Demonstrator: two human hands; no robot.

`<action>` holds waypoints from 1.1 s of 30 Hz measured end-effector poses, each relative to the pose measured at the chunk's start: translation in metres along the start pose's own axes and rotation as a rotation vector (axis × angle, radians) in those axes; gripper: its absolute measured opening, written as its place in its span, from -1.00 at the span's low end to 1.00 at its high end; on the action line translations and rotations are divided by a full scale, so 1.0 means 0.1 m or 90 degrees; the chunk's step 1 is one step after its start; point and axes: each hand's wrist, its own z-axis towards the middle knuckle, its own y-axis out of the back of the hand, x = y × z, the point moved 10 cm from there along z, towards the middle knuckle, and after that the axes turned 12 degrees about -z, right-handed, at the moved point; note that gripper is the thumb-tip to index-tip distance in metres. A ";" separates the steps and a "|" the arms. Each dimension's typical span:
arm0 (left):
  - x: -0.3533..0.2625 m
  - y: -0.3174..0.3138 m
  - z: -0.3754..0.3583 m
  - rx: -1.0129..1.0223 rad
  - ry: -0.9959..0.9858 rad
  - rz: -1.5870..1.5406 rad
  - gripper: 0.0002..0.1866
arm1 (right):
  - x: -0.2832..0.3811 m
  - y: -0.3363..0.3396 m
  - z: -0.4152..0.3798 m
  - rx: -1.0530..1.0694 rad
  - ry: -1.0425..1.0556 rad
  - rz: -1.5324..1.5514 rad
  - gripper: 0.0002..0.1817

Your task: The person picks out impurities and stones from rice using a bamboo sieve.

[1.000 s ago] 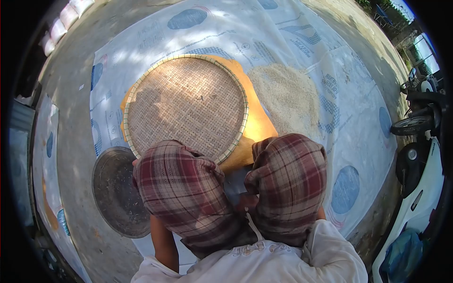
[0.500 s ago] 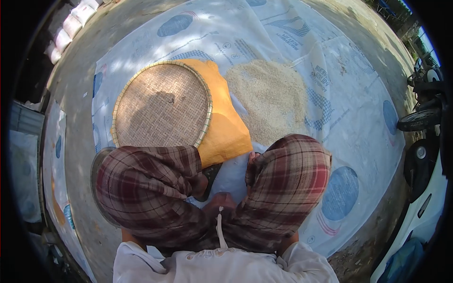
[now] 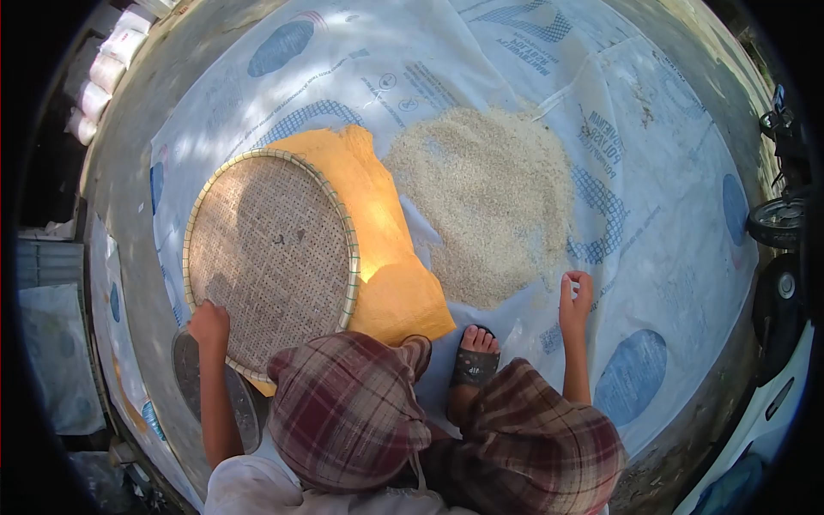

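Note:
A round woven bamboo winnowing tray (image 3: 270, 249) with a bound rim lies partly on an orange-yellow sack (image 3: 399, 296). At the tray's lower left edge, my left hand (image 3: 210, 324) is closed on the rim; its fingertips are partly hidden. A wide heap of pale grain (image 3: 485, 197) is spread to the right of the sack. My right hand (image 3: 577, 296) is held just off the heap's lower right side, fingers loosely bent and apart, with nothing visible in it.
A printed white-and-blue tarp (image 3: 635, 257) covers the ground. My sandalled foot (image 3: 475, 360) is just below the grain. A dark round pan-like object (image 3: 193, 373) lies beside the tray. Several filled sacks (image 3: 107, 73) stand at the far left, and a motorbike wheel (image 3: 781, 223) is at the right.
Both my hands have come into view, the left on the tray's rim and the right beside the grain. My knees have shifted, and the view has moved, showing my sandalled foot.

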 end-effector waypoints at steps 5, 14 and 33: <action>-3.07 0.95 0.69 -0.014 -0.406 -0.569 -0.81 | 0.32 -0.49 1.04 0.023 0.130 -0.002 -0.78; -5.86 0.28 0.58 -0.001 -0.767 -0.705 -0.68 | 0.39 -1.14 1.63 -0.024 0.111 -0.074 -0.56; -6.09 -0.20 0.35 0.174 -0.552 -0.976 -0.75 | 0.36 -1.28 1.72 -0.163 0.006 0.064 -0.59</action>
